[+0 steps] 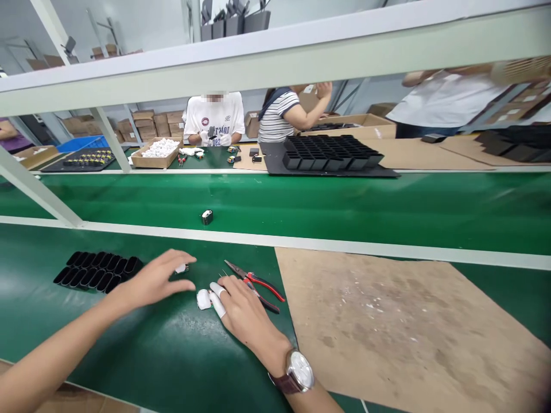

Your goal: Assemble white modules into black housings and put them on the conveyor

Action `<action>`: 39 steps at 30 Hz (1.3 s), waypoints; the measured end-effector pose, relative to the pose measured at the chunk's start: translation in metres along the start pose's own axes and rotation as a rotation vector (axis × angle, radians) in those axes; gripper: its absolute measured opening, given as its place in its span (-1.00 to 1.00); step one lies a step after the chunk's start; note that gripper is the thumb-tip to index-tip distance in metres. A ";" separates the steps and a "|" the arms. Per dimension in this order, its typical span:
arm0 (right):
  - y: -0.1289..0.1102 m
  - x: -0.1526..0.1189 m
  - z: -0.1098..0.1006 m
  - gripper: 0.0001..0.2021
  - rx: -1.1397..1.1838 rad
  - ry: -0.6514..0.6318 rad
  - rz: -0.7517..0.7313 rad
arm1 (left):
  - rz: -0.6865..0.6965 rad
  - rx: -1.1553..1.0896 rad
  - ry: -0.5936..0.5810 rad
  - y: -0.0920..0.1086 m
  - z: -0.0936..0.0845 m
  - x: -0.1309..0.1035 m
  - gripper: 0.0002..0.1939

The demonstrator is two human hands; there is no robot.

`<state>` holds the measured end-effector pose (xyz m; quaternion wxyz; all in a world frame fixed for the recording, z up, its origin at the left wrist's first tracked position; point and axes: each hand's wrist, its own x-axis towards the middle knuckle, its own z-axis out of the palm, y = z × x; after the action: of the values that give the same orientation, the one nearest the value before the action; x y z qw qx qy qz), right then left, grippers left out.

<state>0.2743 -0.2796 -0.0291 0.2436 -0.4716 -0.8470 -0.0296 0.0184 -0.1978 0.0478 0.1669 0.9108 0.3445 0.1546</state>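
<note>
My left hand [157, 279] hovers over the green bench with thumb and fingers spread, holding nothing; a small white-topped part [181, 268] lies just behind its fingers. White covers sit on two fingertips of my right hand [239, 307], which pinches the edge of a small white piece [204, 299]. Behind that hand lie pliers [253, 281] with red and black handles, partly covered by it. Two rows of black oval cups [94, 271] stand to the left of my left hand.
Brown cardboard [379, 321] covers the bench at right. A small black-and-white part [207, 217] sits on the green belt [387, 206] beyond a pale rail [241, 236]. Across it are people, a black tray stack [331, 154] and a box of white pieces [157, 152]. A beam crosses above.
</note>
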 end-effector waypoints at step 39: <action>-0.029 -0.014 -0.011 -0.20 0.173 -0.206 0.145 | 0.128 -0.110 0.184 -0.023 0.048 -0.045 -0.83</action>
<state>0.2609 -0.3093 -0.0204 0.1968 -0.5091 -0.8307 0.1098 -0.0078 -0.2214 -0.0125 0.1740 0.9023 0.2907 0.2665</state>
